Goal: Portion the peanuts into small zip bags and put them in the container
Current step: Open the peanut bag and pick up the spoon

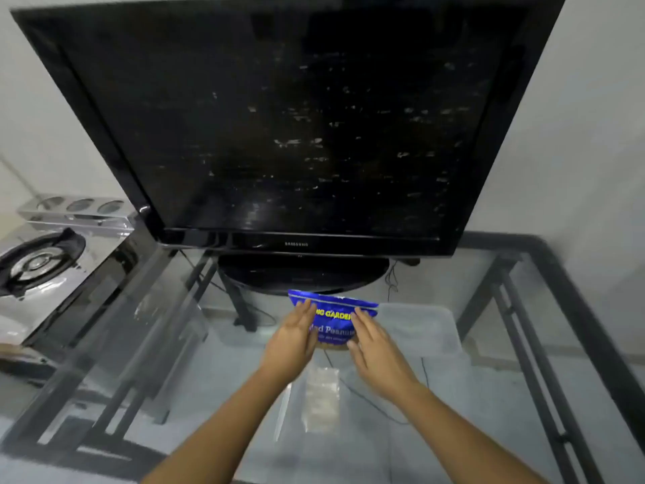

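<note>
My left hand (291,338) and right hand (375,347) lie flat, fingers straight, against the two sides of the blue peanut bag (331,317), which stands on the glass table (488,396) just near the TV (279,127) base. I cannot tell whether either hand grips it. The clear container (424,330) sits right of the bag, and the zip bags (321,398) lie nearer, between my forearms.

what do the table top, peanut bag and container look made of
Table top: clear glass, since the dark frame and floor show through it. Peanut bag: glossy printed film, probably plastic, with shine and creases. Container: translucent, frosted-looking plastic, likely; its outline is faint.
</note>
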`<state>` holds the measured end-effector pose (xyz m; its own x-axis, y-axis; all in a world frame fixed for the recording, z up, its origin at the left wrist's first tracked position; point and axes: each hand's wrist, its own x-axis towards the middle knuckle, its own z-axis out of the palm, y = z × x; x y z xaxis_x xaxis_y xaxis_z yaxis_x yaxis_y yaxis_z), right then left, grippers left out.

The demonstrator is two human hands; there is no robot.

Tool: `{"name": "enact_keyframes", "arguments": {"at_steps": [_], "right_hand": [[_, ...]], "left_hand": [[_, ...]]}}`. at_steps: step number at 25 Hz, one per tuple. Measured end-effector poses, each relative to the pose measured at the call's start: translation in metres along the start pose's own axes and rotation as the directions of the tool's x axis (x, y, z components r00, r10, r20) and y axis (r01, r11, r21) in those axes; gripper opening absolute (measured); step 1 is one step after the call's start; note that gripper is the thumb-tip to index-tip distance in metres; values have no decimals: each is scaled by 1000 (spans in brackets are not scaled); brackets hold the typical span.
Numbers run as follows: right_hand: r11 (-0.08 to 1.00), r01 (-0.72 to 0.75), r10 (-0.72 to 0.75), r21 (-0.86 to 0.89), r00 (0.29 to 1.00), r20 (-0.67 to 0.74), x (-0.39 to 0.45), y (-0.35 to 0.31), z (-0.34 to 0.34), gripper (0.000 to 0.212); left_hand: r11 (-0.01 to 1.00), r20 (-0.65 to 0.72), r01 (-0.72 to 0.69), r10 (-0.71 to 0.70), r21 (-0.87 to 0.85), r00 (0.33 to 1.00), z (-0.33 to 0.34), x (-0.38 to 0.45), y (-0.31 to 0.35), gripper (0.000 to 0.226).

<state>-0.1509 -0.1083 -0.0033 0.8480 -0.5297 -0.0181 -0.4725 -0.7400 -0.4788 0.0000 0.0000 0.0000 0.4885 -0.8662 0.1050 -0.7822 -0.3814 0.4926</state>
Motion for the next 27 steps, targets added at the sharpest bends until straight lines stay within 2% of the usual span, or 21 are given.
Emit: {"name": "enact_keyframes", "arguments": {"at_steps": [2,9,14,19,23,27], "right_hand": [[998,23,-26,-51,998,-49,15,1,3,59],[996,-17,10,-86,996,-85,39,-6,4,60],[997,-49,44,-62,996,-71,46,-11,-5,58],[994,-76,71,-77,995,-72,68,-8,-18,52],[993,-37,31,-115,998,-51,73,-2,-16,63],[975,76,-105,-209,986,-132,66,7,-9,64]], "left_hand": [[999,14,-15,15,49,1000,-5,18,-2,48],[982,151,-117,94,147,984,-11,62,-9,43],[992,192,-105,91,66,977,-16,80,-15,29],[996,262,-50,70,-79,963,-23,91,-24,28],[990,283,-55,90,-130,955,-23,98,-32,27],[986,326,-46,97,-161,940,-26,101,-34,29]]}}
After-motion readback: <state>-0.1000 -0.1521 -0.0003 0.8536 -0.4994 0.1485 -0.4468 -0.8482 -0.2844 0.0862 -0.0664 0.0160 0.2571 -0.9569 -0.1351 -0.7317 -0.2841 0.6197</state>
